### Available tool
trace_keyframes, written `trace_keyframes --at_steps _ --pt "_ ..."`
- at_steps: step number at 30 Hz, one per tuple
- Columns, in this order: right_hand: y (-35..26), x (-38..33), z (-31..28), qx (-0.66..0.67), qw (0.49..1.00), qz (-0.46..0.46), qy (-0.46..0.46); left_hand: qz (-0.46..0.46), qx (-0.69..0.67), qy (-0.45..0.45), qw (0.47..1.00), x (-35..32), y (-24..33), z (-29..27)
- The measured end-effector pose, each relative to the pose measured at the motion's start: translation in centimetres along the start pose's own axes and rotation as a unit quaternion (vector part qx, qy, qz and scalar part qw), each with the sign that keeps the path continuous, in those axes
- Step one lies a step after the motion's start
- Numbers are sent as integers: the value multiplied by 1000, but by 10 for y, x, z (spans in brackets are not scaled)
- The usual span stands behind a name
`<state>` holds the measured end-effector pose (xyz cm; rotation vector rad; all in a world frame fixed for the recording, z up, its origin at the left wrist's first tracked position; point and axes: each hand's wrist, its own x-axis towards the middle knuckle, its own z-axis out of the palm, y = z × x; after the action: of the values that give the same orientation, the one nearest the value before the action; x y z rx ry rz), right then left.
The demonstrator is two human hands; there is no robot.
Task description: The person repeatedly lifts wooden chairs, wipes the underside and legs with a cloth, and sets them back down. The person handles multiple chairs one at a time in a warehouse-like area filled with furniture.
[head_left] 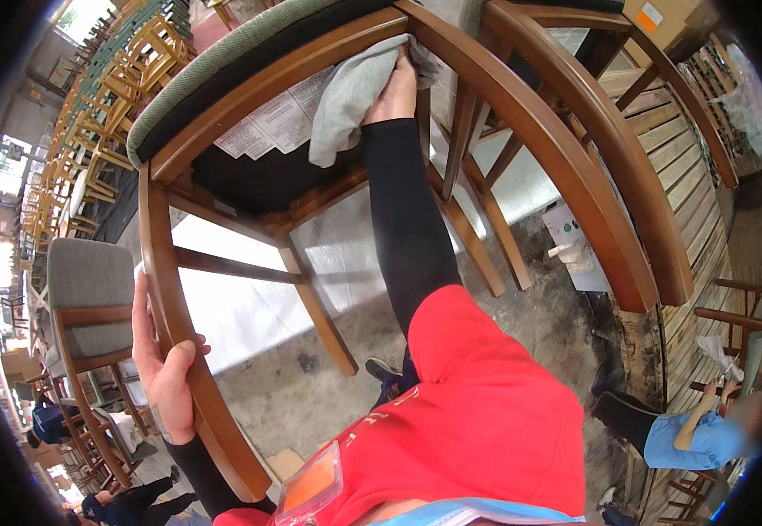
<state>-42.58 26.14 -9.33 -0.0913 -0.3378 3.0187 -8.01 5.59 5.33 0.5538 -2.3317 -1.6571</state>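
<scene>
A brown wooden chair with a grey-green padded seat is tipped so its underside faces me. Printed paper sheets show on the black underside. High up, my right hand presses a grey cloth to the frame near the corner where a leg joins; its fingers are partly hidden behind the cloth. My left hand grips another chair leg at the lower left, thumb across the front and fingers along the outer side.
A second brown chair frame stands close on the right, beside a slatted wooden platform. A grey upholstered chair is at left. Rows of wooden chairs fill the far left. A person in blue works at lower right.
</scene>
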Motion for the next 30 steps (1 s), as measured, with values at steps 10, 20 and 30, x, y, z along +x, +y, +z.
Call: trace_keyframes --at_steps 10,20,30 --pt "10 -9 2 -14 999 20 20 8 0 10 1000 -1 6 8" --pt "27 -23 -3 -117 981 -153 -1 6 -14 0 1000 0 2 5" --pt "1 -1 0 -6 996 -57 68 4 -8 -3 1000 0 5 6"
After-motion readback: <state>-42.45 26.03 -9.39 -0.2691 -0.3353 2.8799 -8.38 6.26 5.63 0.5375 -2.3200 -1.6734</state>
